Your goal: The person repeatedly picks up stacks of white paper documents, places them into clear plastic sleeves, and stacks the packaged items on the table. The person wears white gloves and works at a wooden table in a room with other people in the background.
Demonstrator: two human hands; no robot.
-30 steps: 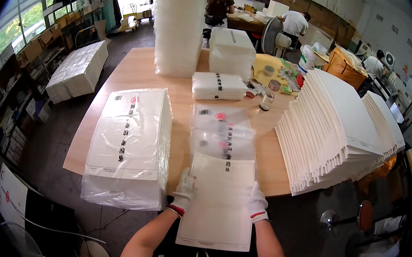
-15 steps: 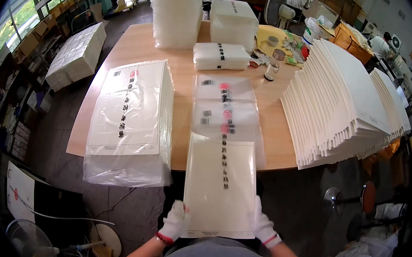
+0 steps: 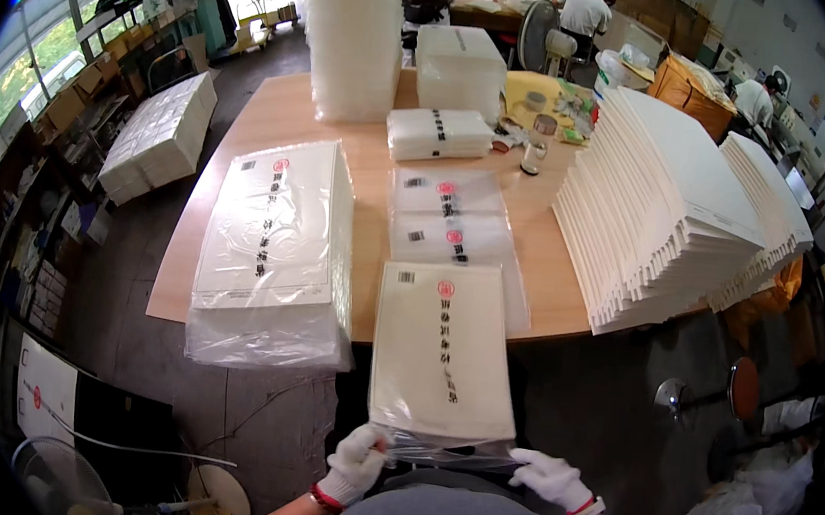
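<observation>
The clear plastic bag (image 3: 469, 339) lies flat in front of the person's body, cream paper (image 3: 404, 382) showing through its film; its far end overlaps the table (image 3: 178, 283) and its near end reaches past the table edge. How thick the paper is, I cannot tell. At seven o'clock on the bag, the gloved left hand (image 3: 355, 465) has thumb and fingers pinched on the loose film at the corner. At five o'clock, the gloved right hand (image 3: 555, 482) meets the other corner, but whether its fingers close on the film I cannot tell. The bag hides the near ends of the flat plastic bags (image 3: 419, 195) at twelve o'clock. At ten o'clock sits a bagged paper stack (image 3: 279, 233), glare blurring its film; at two, fanned white sheets (image 3: 652, 222) partly cover another pile (image 3: 765, 204). At eleven, a tall translucent stack (image 3: 350, 40) is cut off above.
</observation>
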